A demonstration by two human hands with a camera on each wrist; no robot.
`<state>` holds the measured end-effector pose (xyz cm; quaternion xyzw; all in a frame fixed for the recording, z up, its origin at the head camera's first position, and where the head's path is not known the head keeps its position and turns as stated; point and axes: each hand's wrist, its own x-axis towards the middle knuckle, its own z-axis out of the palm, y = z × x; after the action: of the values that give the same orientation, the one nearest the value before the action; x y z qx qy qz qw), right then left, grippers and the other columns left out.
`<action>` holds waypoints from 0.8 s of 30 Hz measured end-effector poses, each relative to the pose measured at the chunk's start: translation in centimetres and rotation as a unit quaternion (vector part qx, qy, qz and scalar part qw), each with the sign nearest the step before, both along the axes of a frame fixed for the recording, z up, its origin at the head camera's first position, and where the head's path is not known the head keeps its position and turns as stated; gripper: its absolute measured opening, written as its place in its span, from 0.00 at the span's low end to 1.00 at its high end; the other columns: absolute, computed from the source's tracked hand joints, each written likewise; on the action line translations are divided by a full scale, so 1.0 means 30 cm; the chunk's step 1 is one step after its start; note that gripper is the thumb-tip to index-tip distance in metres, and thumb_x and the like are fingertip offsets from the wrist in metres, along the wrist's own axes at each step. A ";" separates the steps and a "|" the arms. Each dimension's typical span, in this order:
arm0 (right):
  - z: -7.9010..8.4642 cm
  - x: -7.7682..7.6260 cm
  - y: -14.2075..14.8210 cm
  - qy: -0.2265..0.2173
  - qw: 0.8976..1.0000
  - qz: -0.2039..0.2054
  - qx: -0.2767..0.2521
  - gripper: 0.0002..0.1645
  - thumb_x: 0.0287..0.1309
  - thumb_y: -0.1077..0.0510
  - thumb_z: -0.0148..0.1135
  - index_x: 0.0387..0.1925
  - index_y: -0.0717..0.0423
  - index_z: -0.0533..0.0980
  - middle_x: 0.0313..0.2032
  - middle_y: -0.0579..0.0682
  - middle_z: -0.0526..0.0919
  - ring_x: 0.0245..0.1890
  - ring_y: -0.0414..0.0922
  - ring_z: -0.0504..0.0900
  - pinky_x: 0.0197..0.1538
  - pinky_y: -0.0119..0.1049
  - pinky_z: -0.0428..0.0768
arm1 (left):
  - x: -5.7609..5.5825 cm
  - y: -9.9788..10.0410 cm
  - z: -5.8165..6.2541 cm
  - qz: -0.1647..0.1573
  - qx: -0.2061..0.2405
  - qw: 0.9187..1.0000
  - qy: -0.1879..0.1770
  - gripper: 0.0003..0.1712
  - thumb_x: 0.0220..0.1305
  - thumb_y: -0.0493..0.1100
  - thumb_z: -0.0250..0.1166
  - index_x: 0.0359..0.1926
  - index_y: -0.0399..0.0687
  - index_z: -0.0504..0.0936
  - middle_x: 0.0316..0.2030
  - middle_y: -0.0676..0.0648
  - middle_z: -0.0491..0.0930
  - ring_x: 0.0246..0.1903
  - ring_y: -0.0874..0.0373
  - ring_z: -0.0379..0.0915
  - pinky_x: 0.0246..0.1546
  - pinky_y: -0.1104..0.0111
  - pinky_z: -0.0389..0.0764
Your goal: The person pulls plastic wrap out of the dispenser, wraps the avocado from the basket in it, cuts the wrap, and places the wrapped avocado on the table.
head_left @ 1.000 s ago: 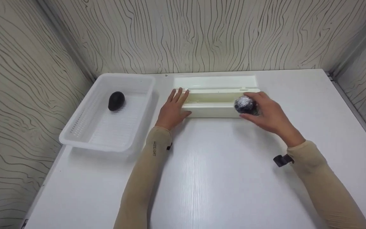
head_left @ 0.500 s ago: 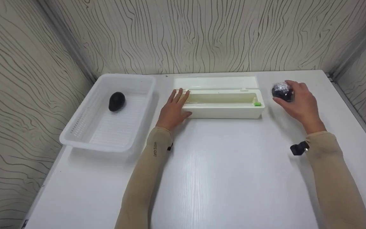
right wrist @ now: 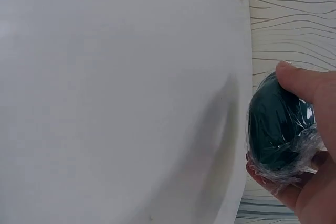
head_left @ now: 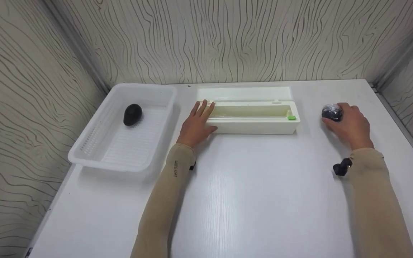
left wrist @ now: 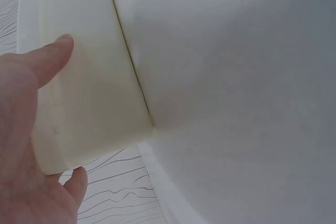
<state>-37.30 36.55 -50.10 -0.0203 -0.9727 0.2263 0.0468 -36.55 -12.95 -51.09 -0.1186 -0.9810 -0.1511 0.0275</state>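
Note:
In the head view, my right hand [head_left: 351, 125] holds a dark avocado [head_left: 332, 113] wrapped in cling film, near the right side of the white table. The right wrist view shows its wrapped, dark green body [right wrist: 275, 124] between thumb and fingers, with the film bunched at one end. My left hand [head_left: 196, 125] rests on the left end of a long white cling film dispenser [head_left: 253, 127], fingers spread straight across its top. Its thumb [left wrist: 55, 56] lies against the front face in the left wrist view. The dispenser's lid [head_left: 244, 93] is folded back, and a green slider [head_left: 291, 118] sits at its right end.
A white plastic basket [head_left: 106, 165] stands at the table's left, with a bare dark avocado [head_left: 133, 114] lying inside. Wood-patterned panels [head_left: 242, 39] rise behind the table [head_left: 256, 197] and along both sides.
My right hand has carried the wrapped avocado from over the dispenser's right end to the right, then lower toward the table. The left hand has stayed on the dispenser.

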 end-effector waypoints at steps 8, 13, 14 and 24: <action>-0.024 0.011 0.025 -0.023 1.000 -0.004 -0.004 0.54 0.68 0.35 0.61 0.75 0.72 0.55 0.62 0.82 0.63 0.62 0.78 0.66 0.63 0.75 0.65 | 0.007 -0.003 -0.001 -0.007 0.001 1.000 0.007 0.52 0.70 0.61 0.66 0.84 0.66 0.44 0.84 0.53 0.40 0.84 0.52 0.30 0.78 0.58 0.60; -0.024 0.005 0.028 -0.034 0.999 -0.013 -0.010 0.57 0.68 0.34 0.60 0.76 0.71 0.52 0.64 0.82 0.62 0.63 0.78 0.64 0.65 0.75 0.64 | 0.004 -0.002 -0.002 -0.005 -0.003 1.000 0.006 0.52 0.71 0.61 0.65 0.84 0.66 0.44 0.84 0.53 0.40 0.84 0.52 0.30 0.79 0.58 0.58; -0.025 0.003 0.029 -0.037 0.999 -0.015 -0.009 0.57 0.68 0.34 0.60 0.77 0.71 0.51 0.64 0.82 0.62 0.63 0.78 0.64 0.65 0.75 0.64 | 0.004 -0.002 -0.002 -0.006 -0.004 1.000 0.006 0.52 0.71 0.61 0.65 0.84 0.66 0.44 0.84 0.53 0.40 0.84 0.52 0.30 0.79 0.58 0.58; -0.023 0.003 0.030 -0.034 0.999 -0.019 -0.007 0.60 0.67 0.30 0.59 0.78 0.69 0.50 0.66 0.82 0.60 0.65 0.79 0.63 0.65 0.76 0.63 | 0.004 -0.005 0.000 -0.009 -0.002 1.000 0.012 0.51 0.70 0.60 0.66 0.84 0.64 0.46 0.84 0.52 0.42 0.83 0.52 0.32 0.80 0.59 0.56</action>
<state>-37.21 37.45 -50.77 -0.0464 -0.9715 0.2317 0.0180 -36.45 -13.10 -51.08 -0.1288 -0.9798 -0.1484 0.0376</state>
